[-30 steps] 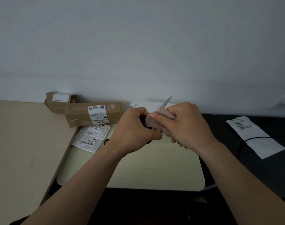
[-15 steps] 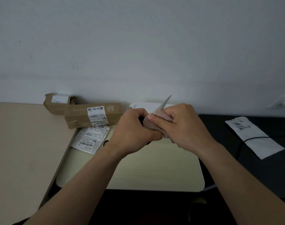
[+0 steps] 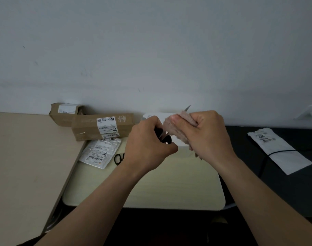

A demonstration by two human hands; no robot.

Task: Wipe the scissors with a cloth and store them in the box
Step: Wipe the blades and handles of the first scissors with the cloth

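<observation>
Two grips split the work at frame centre. The left grip point(image 3: 148, 144) curls fully round the dark handles of the scissors point(image 3: 166, 139), steadying them, I judge, so the blades cannot swing. The right grip point(image 3: 206, 137) pinches the cloth point(image 3: 180, 128) folded over the blades, thumb on top, so both faces get rubbed; only the tip pokes out above. Scissors hang above the surface point(image 3: 169, 189), and a box point(image 3: 102, 127), likely their store, waits left of centre by the wall point(image 3: 151, 50).

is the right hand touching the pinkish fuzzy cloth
Touching. The head view shows the right hand pinching the pinkish fuzzy cloth between thumb and fingers, with the silver scissors poking out above it.
</observation>
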